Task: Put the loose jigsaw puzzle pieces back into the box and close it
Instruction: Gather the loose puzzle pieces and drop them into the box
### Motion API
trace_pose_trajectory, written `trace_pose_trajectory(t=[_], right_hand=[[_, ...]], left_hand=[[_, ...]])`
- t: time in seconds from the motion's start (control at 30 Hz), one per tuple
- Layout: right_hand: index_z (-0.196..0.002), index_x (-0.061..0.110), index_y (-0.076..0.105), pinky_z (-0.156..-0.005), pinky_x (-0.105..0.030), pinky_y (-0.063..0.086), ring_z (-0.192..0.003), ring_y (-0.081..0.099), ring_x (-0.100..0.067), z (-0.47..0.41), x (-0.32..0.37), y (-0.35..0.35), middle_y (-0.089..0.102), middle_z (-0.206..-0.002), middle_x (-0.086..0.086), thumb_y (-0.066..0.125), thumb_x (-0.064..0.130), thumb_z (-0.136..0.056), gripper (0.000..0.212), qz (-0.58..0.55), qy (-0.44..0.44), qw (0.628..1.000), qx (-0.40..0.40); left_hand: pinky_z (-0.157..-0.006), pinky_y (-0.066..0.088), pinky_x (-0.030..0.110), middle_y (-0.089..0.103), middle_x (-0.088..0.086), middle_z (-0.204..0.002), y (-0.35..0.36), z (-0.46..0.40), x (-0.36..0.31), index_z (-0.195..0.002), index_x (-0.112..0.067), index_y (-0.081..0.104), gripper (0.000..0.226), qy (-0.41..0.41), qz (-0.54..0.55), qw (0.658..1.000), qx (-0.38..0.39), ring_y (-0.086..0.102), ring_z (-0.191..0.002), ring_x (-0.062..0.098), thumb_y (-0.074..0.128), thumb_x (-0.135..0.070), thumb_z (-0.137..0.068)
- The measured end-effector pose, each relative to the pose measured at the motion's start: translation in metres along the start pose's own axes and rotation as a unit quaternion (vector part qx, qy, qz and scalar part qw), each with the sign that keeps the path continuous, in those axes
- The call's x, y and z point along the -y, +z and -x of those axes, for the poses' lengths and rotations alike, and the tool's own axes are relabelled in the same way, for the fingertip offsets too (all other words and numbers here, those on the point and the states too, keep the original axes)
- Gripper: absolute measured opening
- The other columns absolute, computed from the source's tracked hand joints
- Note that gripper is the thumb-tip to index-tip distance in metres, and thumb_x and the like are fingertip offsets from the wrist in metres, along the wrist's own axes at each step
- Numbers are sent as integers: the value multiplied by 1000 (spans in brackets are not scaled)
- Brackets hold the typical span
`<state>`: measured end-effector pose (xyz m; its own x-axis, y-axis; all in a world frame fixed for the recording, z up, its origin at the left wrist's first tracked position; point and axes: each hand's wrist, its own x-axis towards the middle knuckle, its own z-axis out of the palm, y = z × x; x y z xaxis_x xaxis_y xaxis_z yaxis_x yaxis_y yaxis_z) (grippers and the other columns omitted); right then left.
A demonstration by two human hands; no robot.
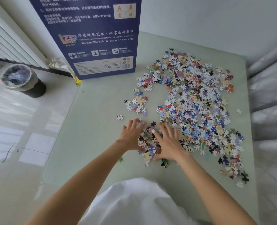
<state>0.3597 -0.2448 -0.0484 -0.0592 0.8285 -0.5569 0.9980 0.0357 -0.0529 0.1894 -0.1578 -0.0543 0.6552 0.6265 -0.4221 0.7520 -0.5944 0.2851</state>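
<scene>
Several loose jigsaw pieces (193, 101) lie spread over the right half of a pale green table (92, 127). The dark blue puzzle box (95, 38) stands upright at the table's far left corner, its printed back facing me. My left hand (131, 137) and my right hand (168, 142) rest on the table side by side, fingers spread, flanking a small heap of pieces (148, 143) at the near edge of the spread. Neither hand grips anything.
A dark bin with a plastic liner (22, 80) stands on the floor at the left, below a white radiator (6, 39). A metal rail (269, 101) runs along the table's right side. A single piece (120, 117) lies apart, left of the pile.
</scene>
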Motion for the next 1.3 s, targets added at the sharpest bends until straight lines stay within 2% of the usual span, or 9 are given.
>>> trace_pose_trajectory(t=[0.1, 0.2, 0.37, 0.53, 0.7, 0.87, 1.1, 1.23, 1.3], right_hand=[[-148, 25, 7, -112, -55, 7, -142, 1, -33, 3, -2, 1, 1, -156, -6, 66, 73, -56, 119, -14, 10, 1000, -23], [-145, 22, 19, -109, -44, 29, -133, 23, -26, 0, 4, -5, 21, -149, -4, 70, 66, -60, 108, -43, 3, 998, -56], [-142, 15, 25, -94, -35, 44, -122, 38, -24, -12, 19, -15, 36, -138, -6, 73, 46, -72, 90, -130, 11, 989, -74], [-136, 14, 33, -83, -31, 49, -113, 49, -24, -23, 35, -16, 47, -128, -7, 73, 35, -77, 74, -168, 35, 981, -86], [-124, 14, 47, -71, -22, 48, -105, 47, -20, -20, 33, -14, 37, -122, -7, 72, 25, -78, 54, -171, 59, 975, -129], [-121, 12, 48, -78, -28, 53, -108, 46, -22, -18, 31, -14, 43, -123, -7, 70, 30, -81, 50, -141, 53, 980, -132], [-125, 14, 50, -81, -32, 52, -104, 54, -22, -18, 34, -16, 54, -120, -5, 63, 25, -86, 42, -132, 65, 978, -147], [-115, 14, 59, -72, -31, 55, -85, 62, -18, -19, 29, -22, 62, -108, -4, 59, 20, -88, 28, -159, 76, 969, -174], [-113, 13, 62, -68, -29, 56, -79, 64, -16, -17, 24, -24, 65, -107, -4, 59, 17, -88, 25, -193, 83, 961, -180]], left_hand=[[-96, 43, 37, 20, 2, -142, 2, 0, -7, -145, -27, 18, 111, -5, 23, 1000, -8, 22, -126, 23, 80, -53, -58], [-91, 45, 30, 28, 0, -137, 2, 3, -6, -141, -28, 30, 94, -12, 91, 996, -18, 27, -122, 21, 81, -44, -63], [-93, 43, 29, 33, 1, -138, 1, 4, -2, -138, -24, 36, 74, -19, 110, 993, -25, 35, -120, 22, 73, -38, -76], [-95, 43, 31, 41, 4, -131, 0, 3, 1, -136, -23, 39, 69, -32, 134, 990, -19, 42, -118, 23, 72, -29, -76], [-86, 45, 31, 49, 4, -118, -1, 5, 7, -128, -23, 46, 61, -28, 131, 990, -31, 47, -109, 22, 72, -40, -76], [-85, 46, 29, 47, 5, -123, -3, 7, 4, -131, -19, 45, 57, -18, 107, 994, -32, 49, -108, 23, 68, -29, -80], [-76, 47, 28, 64, 6, -107, -17, 10, 12, -119, -15, 59, 31, -34, 120, 991, -42, 61, -94, 24, 52, -15, -90], [-76, 52, 29, 69, 2, -101, -20, 11, 19, -114, -19, 64, 26, -62, 146, 986, -45, 64, -88, 21, 54, -16, -90], [-74, 50, 25, 70, -1, -100, -21, 11, 22, -112, -20, 66, 24, -78, 176, 980, -52, 65, -87, 18, 58, -17, -89]])
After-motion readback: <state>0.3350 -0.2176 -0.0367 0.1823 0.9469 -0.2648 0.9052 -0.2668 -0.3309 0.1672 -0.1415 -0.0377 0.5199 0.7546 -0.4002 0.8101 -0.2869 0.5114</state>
